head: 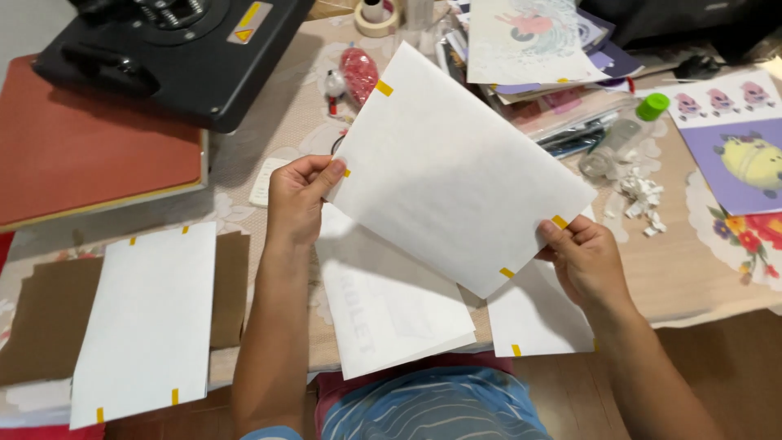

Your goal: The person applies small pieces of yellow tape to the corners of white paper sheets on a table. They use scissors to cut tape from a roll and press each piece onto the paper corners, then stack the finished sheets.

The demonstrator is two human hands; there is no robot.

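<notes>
Both of my hands hold up one white sheet of paper (456, 167), tilted, with small yellow tape tabs along its edges. My left hand (297, 195) pinches its left edge between thumb and fingers. My right hand (580, 257) grips the lower right corner by a yellow tab. Beneath the held sheet, two more white sheets (391, 305) lie on the table near its front edge; one shows faint mirrored lettering through the paper.
A black heat press (175, 49) with a red pad (81, 147) stands at the back left. Another taped white sheet (147, 314) lies on brown paper (41, 326). Printed cartoon sheets (733, 155), a tape roll (376, 18), a green-capped bottle (623, 134) and paper scraps crowd the back right.
</notes>
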